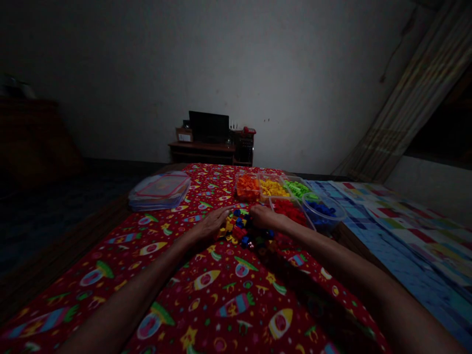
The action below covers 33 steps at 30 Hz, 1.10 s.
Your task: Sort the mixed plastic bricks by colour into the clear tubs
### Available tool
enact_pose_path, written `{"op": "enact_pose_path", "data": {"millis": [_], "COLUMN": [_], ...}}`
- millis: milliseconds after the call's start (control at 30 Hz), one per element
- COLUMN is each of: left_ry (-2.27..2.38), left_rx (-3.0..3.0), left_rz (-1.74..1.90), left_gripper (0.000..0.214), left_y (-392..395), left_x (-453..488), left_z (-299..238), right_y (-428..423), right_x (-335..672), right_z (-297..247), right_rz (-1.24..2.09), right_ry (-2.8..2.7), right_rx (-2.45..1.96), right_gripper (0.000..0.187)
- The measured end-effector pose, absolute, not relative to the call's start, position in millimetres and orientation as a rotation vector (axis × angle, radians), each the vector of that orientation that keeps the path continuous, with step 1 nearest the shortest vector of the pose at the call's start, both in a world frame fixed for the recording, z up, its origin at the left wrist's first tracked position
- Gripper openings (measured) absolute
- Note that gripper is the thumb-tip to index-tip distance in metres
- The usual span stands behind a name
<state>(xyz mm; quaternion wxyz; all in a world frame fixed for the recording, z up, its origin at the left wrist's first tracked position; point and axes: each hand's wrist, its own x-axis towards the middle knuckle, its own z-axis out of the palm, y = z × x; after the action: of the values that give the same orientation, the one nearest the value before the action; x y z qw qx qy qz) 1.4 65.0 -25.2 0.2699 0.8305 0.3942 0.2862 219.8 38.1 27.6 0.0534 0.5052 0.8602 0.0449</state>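
A mixed pile of small plastic toy blocks (239, 230) in yellow, blue and red lies on a red cloth (206, 305) printed with rockets and stars. My left hand (214, 222) rests against the pile's left side, its fingers stretched forward. Over the pile's right part, my right hand (261, 216) has its fingers curled in; whatever they pinch is hidden. Just beyond that hand stand clear containers of sorted pieces: orange blocks (248, 184), yellow blocks (273, 188), green blocks (297, 189) and red blocks (289, 210). Blue blocks (320, 209) fill part of a round tub (341, 215).
Stacked clear plastic lids (160, 192) lie at the cloth's far left. To the right is a blue checked cloth (363, 231). A desk (202, 147) with a monitor (209, 126) stands at the back wall, and a curtain (401, 103) hangs at right. The room is dim.
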Motion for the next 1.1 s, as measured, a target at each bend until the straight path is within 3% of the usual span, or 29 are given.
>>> {"op": "enact_pose_path", "data": {"millis": [167,367,600,767,1100], "left_ry": [1.213,1.004,0.957,0.999,1.190], "left_rx": [2.312,2.464,2.456,2.409,2.447], "left_rz": [0.824,0.533,0.487,0.557,0.525], "left_gripper": [0.066,0.052,0.045,0.047,0.042], "left_y": [78.2,86.0,59.2,50.5,53.3], "left_x": [12.2,38.1,14.3,-14.2,-25.9], "left_z": [-15.6,-13.9,-3.6,3.9,-16.8], "right_y": [43.9,49.4,29.1,16.4,29.9], "right_x": [221.6,208.6,199.7,202.7,178.0], "right_z": [48.0,37.1,42.7,56.2,4.9], "right_rz": [0.252,0.167,-0.019,0.006,-0.080], "right_ry": [2.557,2.478,2.593,2.663,2.632], "right_rx": [1.640,1.527,1.439,1.750,1.823], "right_gripper": [0.032,0.026,0.028,0.035,0.031]}}
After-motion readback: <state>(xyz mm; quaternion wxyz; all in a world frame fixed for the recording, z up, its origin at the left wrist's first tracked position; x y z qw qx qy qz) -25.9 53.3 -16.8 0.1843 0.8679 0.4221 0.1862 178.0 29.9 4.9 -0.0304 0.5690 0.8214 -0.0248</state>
